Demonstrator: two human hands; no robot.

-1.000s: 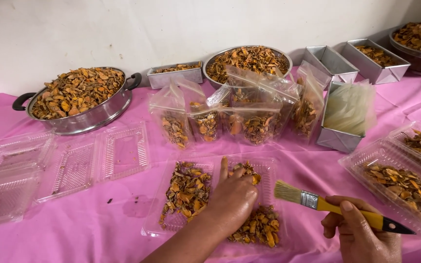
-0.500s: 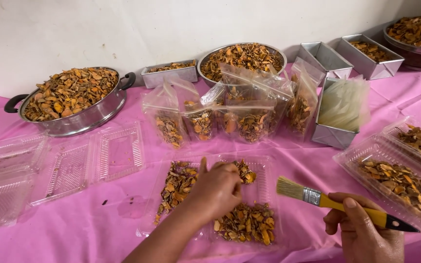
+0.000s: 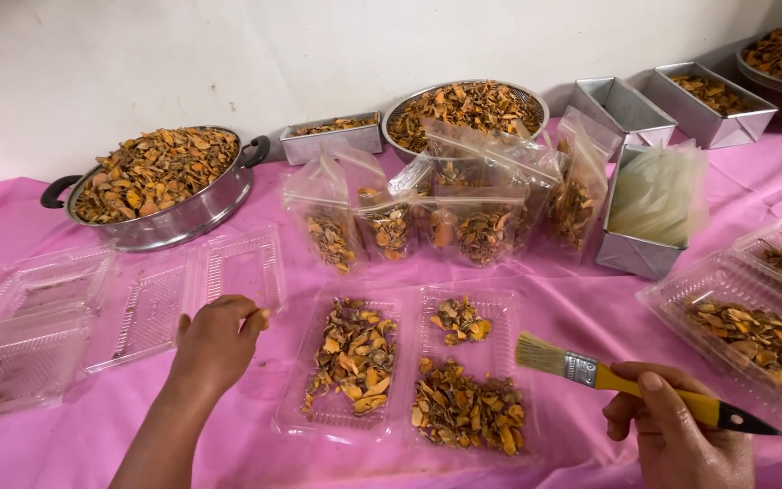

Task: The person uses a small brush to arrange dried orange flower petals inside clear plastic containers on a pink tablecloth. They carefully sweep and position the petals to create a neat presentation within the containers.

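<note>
Soft, even light fills the scene, bright enough to show the orange chips and pink worktop (image 3: 92,444) cloth in full colour. Shadows are faint: a dim patch lies under the pot (image 3: 160,195) and behind the tins on the white wall (image 3: 228,54). Small glints sit on the clear trays (image 3: 47,317) and bags (image 3: 463,181) (no harsh glare). Focus is sharp at centre; the left hand (image 3: 214,344) looks slightly soft. Far edges bend a little.

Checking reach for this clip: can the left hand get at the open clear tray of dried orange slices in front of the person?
Probably yes. The left hand hovers just left of the open clear tray, with only bare pink cloth between them; the right hand holds a brush on the tray's far side.
</note>
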